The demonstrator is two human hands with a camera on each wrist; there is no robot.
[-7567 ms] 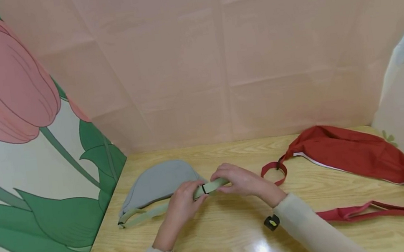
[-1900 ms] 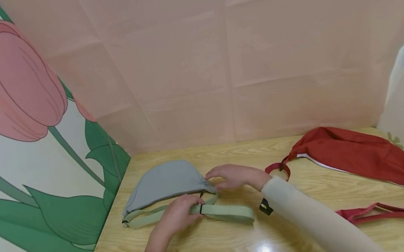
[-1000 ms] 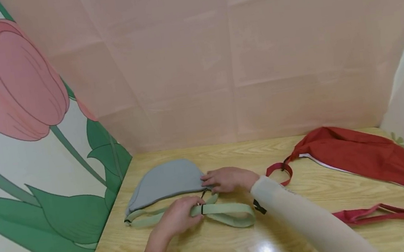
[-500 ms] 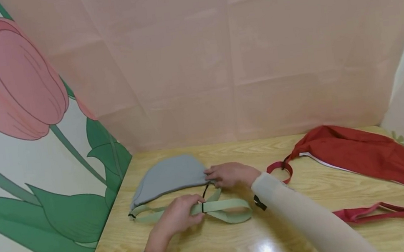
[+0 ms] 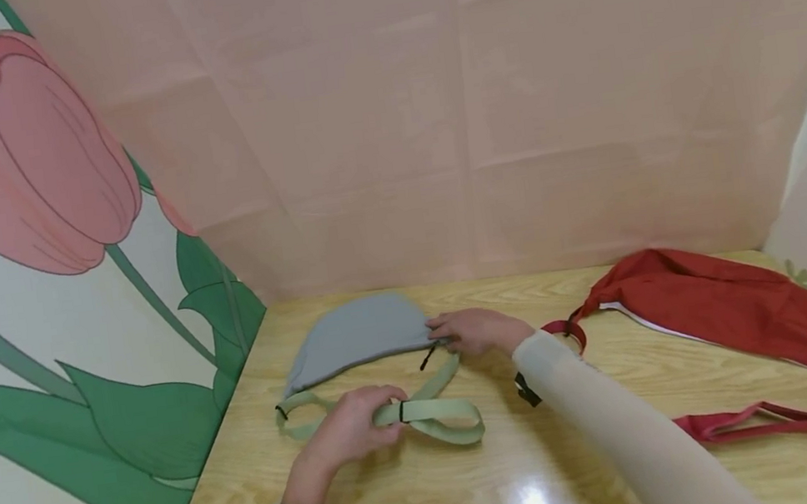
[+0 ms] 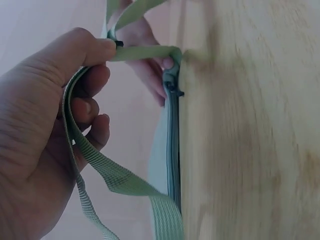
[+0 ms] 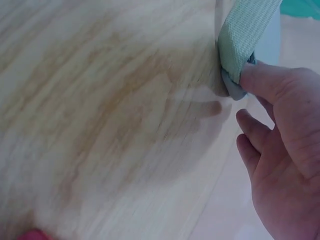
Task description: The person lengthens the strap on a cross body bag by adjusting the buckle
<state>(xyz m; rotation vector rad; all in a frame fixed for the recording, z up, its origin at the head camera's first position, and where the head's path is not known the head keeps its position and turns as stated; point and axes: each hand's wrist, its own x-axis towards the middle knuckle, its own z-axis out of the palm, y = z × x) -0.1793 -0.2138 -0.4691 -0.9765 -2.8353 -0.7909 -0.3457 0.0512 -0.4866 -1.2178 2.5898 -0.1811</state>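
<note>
A grey-blue waist pack (image 5: 361, 334) lies on the wooden table, left of centre in the head view. Its pale green strap (image 5: 453, 407) lies in front, looped and crossed. My left hand (image 5: 353, 428) pinches the strap beside a small black slider (image 5: 401, 412) between thumb and fingers; in the left wrist view more strap (image 6: 115, 175) runs past the curled fingers. With thumb and fingers my right hand (image 5: 480, 331) pinches the pack's right end, where the strap joins it. A dark zip pull (image 5: 427, 357) hangs near that end. The right fingertips are partly hidden in the head view.
A red waist pack (image 5: 721, 314) lies at the right of the table, its red strap (image 5: 764, 419) in front and a small strap loop (image 5: 567, 333) beside my right sleeve. A pink sheet (image 5: 357, 123) hangs behind; a tulip-print panel (image 5: 60, 160) stands left.
My right hand has left the strap and taken hold of the pack's right end. The pack has shifted right and back, its strap spreading forward. My left hand still holds the strap.
</note>
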